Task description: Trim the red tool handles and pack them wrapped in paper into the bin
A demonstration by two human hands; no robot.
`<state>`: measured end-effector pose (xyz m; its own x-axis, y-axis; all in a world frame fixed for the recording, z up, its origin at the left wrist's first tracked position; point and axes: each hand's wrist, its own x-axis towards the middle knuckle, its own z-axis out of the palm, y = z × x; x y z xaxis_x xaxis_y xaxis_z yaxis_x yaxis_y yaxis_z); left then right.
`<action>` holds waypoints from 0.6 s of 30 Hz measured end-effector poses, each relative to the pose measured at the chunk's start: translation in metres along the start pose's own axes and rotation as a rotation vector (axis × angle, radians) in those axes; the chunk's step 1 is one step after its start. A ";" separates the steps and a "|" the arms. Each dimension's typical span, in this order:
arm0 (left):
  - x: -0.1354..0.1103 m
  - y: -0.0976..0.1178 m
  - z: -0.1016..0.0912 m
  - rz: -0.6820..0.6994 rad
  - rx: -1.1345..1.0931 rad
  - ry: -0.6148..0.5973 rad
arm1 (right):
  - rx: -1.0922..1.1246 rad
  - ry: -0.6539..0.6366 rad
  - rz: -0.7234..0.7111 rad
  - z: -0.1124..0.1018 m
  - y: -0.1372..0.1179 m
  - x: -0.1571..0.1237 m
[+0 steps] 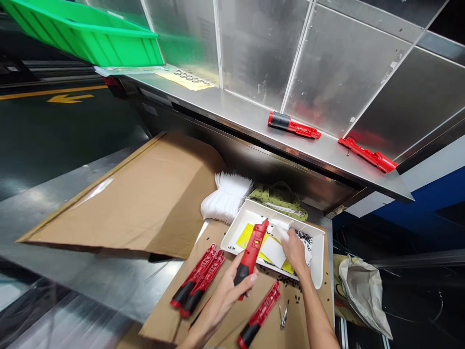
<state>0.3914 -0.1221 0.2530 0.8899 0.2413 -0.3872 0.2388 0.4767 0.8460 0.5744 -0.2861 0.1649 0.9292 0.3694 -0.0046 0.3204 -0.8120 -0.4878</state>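
My left hand [227, 291] is wrapped round a red and black tool body [251, 252], held upright over the cardboard. My right hand [294, 249] reaches into the white tray [319, 261], fingers pinched on a small white piece [281, 232] beside a pile of tiny black screws [304, 237]. Yellow and white cards [271, 252] lie in the tray. Two red tool halves [198, 281] lie left of my left hand. Another red half [259, 315] and metal tweezers [284, 312] lie below.
A large cardboard sheet [145, 198] leans at left. A stack of white slips [227, 196] sits behind the tray. On the steel shelf [236, 114] rest two red parts [292, 125] [366, 155], with a green bin [83, 31] far left. A crumpled bag [363, 291] hangs right.
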 end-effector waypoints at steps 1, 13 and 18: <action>-0.002 0.001 0.002 -0.014 -0.022 -0.027 | 0.050 0.031 -0.011 -0.010 0.001 -0.008; -0.017 -0.005 0.037 -0.309 -0.235 -0.219 | 0.213 0.464 -0.418 -0.088 -0.070 -0.116; -0.020 -0.011 0.041 -0.257 -0.140 -0.172 | 0.050 0.490 -0.445 -0.102 -0.085 -0.122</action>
<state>0.3865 -0.1669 0.2666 0.8630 -0.0420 -0.5034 0.4183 0.6182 0.6655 0.4522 -0.3079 0.2962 0.6902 0.4066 0.5986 0.6949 -0.6034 -0.3913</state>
